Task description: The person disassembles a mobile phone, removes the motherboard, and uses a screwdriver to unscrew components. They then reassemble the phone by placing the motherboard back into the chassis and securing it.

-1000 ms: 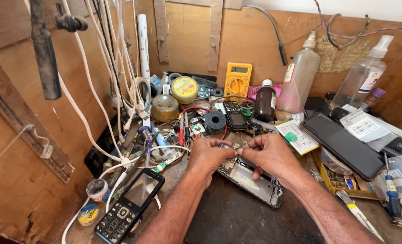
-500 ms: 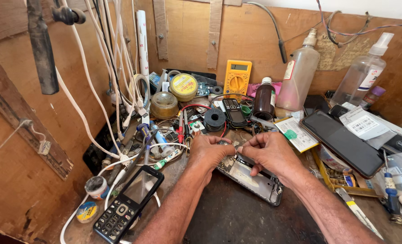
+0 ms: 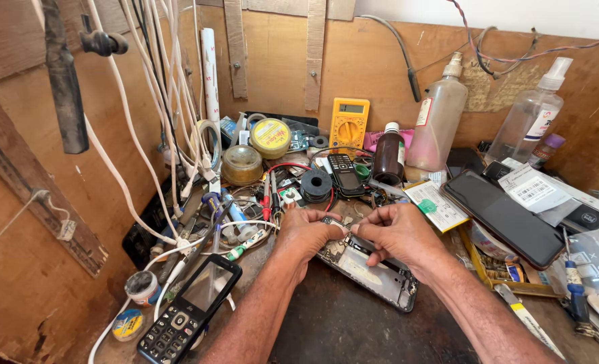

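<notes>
Both hands meet over the top end of an opened phone body [image 3: 373,269], which lies flat on the dark bench [image 3: 353,330] with its back off and its insides showing. The left hand [image 3: 309,236] rests curled on the phone's upper left corner, thumb and forefinger pinched close together. The right hand [image 3: 397,234] mirrors it from the other side, its fingertips drawn in to the same spot. Something small and pale seems to sit between the two pinches, but it is too small to tell whether either hand truly has hold of it — the fingers hide the point of contact.

As far as can be judged, the work is midway: the phone is stripped of its cover and part of its frame is bare, yet nothing looks refitted, and no cover lies clearly ready beside it.

Around the hands the bench is crowded. A dark keypad phone [image 3: 188,310] lies near the left forearm, well apart from the open one. Behind stand a yellow multimeter [image 3: 349,123], a dark brown bottle [image 3: 388,154] and a black solder spool [image 3: 316,183]. To the right lies a large black smartphone [image 3: 505,217], face up, and white cables [image 3: 141,128] hang down the wooden wall on the left.
</notes>
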